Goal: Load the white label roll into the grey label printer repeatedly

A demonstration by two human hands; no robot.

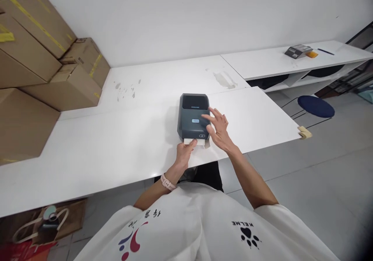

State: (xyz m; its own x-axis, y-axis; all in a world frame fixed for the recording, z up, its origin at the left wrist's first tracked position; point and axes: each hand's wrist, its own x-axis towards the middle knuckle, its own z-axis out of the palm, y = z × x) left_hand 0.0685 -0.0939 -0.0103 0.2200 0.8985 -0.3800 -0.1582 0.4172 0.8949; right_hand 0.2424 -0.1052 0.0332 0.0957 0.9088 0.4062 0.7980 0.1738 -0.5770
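A dark grey label printer (pixel 192 126) stands on the white table, with a black window at its far end and a lit pale button (pixel 195 120) on top. White label paper (pixel 200 141) sticks out of its near edge. My left hand (pixel 184 152) pinches this paper, thumb on top, right at the slot. Over the printer's right side hovers my right hand (pixel 219 129), fingers spread, the index fingertip near the button. Whether that hand touches the housing I cannot tell. A strip of backing paper (pixel 207 143) hangs at the printer's near right corner.
Cardboard boxes (pixel 78 84) are stacked on the table's left. A second white table (pixel 268 65) at the right back bears a small grey box (pixel 297 51), an orange item (pixel 311 54) and a pen (pixel 325 51). A blue stool (pixel 316 106) stands on the floor at right.
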